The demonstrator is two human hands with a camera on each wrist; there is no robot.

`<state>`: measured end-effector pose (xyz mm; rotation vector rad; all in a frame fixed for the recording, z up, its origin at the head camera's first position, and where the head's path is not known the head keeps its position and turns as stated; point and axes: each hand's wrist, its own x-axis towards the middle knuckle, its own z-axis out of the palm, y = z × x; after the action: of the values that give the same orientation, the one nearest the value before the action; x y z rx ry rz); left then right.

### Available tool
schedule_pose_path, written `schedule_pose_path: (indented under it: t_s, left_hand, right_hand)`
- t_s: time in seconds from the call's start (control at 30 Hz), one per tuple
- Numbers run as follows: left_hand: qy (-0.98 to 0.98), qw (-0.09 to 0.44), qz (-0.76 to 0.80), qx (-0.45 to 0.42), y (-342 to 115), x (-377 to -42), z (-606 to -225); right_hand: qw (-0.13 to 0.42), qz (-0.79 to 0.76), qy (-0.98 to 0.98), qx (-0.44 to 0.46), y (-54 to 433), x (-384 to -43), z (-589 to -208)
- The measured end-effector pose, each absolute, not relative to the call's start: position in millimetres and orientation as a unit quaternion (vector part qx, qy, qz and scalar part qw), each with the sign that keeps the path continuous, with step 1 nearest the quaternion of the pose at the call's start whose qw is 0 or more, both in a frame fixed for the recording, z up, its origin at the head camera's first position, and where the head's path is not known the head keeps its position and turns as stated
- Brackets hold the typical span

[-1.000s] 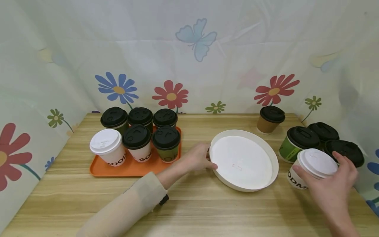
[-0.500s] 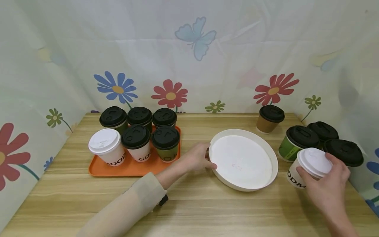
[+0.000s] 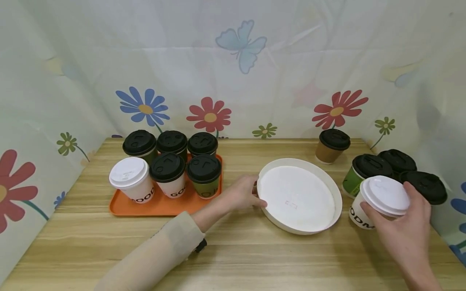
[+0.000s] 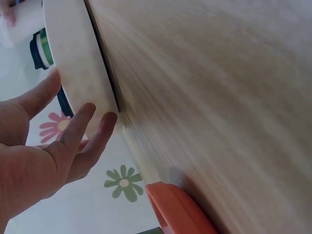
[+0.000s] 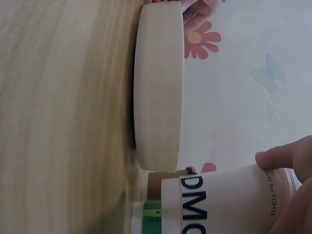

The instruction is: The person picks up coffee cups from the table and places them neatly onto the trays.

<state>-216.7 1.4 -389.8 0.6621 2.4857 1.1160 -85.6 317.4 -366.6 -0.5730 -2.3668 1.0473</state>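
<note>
My left hand [image 3: 243,195] holds the near left rim of a round white tray [image 3: 300,194]. The left wrist view shows the thumb at the tray's rim and fingertips [image 4: 108,119] against its outer wall. My right hand [image 3: 405,228] grips a white paper cup [image 3: 360,212] with a white lid, thumb on one side and fingers round the far side, partly hidden. In the right wrist view, this cup's base is off the table and the cup is slightly tilted. Behind it stand a green cup [image 3: 352,182] with a black lid and two more black-lidded cups [image 3: 424,188].
An orange tray [image 3: 167,209] on the left carries several lidded cups, one white-lidded [image 3: 131,178], the others black-lidded. A brown cup [image 3: 326,153] with a black lid stands at the back right. Flowered cloth [image 3: 284,72] encloses the wooden table [image 3: 255,258].
My right hand has closed round the white-lidded cup and raised it slightly, moving it a little to the left. My left hand and the round tray have stayed put.
</note>
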Motion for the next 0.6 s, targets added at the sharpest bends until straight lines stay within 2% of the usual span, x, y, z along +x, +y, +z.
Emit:
schedule_pose_path:
  t_s: [0.17,0.6]
  left_hand:
    - [0.874,0.166,0.394,0.229,1.4,-216.4,-389.3]
    - [0.868,0.166,0.410,0.225,0.4,-216.3,-391.0]
  right_hand:
    - [0.259,0.387,-0.867,-0.179,306.4,-84.2,-357.7]
    - [0.207,0.392,-0.896,-0.040,282.1,-105.2,-356.5]
